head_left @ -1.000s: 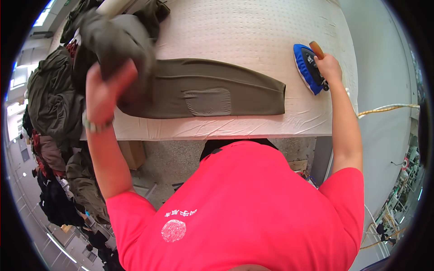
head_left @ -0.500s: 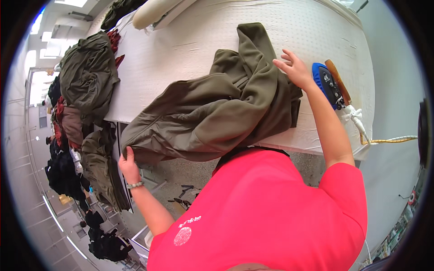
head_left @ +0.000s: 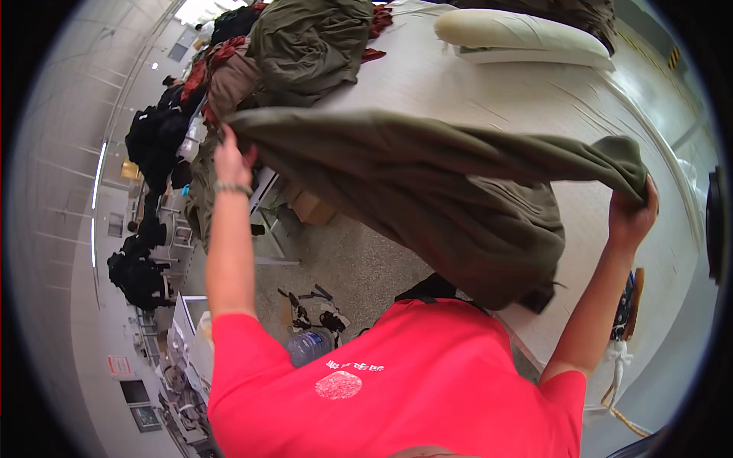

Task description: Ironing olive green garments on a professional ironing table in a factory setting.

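Observation:
A dark olive garment (head_left: 427, 191) is stretched in the air between my hands, its upper edge pulled nearly level. I cannot make out its exact kind. At its left end, my left hand (head_left: 233, 162), with a beaded bracelet at the wrist, is closed on the cloth. My right hand (head_left: 635, 217) grips the narrow, sleeve-like right end over the padded table. The garment's lower part hangs in folds over the near table edge, close to my body.
The white padded table (head_left: 657, 237) holds a cream sleeve-pressing form (head_left: 519, 34) at the back. An iron (head_left: 626, 305) with a wooden handle lies beside my right arm. Olive clothes (head_left: 305, 53) are heaped at the far left. A large plastic bottle (head_left: 309, 345) stands on the floor.
The garment has been lifted off the table and pulled out lengthwise. My right hand, open before, now grips its right end; my left hand has risen with the other end. The view has turned leftward.

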Tool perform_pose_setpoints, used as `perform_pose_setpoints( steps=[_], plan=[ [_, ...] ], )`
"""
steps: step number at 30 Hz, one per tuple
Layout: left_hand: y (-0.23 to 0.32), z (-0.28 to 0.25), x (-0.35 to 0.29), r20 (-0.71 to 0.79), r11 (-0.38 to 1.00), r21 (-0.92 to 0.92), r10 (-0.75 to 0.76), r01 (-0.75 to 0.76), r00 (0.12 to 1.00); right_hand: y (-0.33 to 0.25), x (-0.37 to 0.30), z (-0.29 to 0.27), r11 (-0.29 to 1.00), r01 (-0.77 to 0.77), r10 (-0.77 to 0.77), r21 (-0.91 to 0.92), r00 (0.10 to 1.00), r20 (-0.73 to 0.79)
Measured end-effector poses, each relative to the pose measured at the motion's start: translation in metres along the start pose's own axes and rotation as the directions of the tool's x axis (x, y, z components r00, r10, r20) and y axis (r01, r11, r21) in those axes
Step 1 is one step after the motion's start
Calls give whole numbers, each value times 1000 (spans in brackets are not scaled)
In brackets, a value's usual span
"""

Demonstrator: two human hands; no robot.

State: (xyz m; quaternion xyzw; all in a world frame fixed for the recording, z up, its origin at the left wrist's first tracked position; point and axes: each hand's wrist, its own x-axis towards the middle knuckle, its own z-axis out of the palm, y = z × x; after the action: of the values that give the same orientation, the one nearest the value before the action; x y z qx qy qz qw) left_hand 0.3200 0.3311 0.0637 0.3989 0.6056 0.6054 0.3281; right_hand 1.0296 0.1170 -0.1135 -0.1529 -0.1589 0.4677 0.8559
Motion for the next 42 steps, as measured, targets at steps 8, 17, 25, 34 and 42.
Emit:
perform_pose_setpoints(
  steps=[8, 17, 25, 34, 42],
  plan=[
    [233, 162, 158, -272, 836, 115, 546, -537, 792, 57, -131, 50, 820, -24, -111, -572, 974, -198],
    [-132, 382, 249, 729, 365, 525, 272, -769, 628, 72, -183, 66, 868, -119, -261, -482, 716, -647],
    [-266, 408, -14, 928, 237, -265, 326, -935, -181, 65, -253, -54, 47, -813, -440, -580, 504, -743],
    [-271, 423, 39, 912, 257, -334, 331, -907, -242, 91, -215, -41, 31, -722, -257, -691, 663, -703],
    [-179, 369, 79, 726, 394, 80, 606, -915, 325, 58, -141, 44, 135, -223, -363, -965, 895, -258]
  ],
)
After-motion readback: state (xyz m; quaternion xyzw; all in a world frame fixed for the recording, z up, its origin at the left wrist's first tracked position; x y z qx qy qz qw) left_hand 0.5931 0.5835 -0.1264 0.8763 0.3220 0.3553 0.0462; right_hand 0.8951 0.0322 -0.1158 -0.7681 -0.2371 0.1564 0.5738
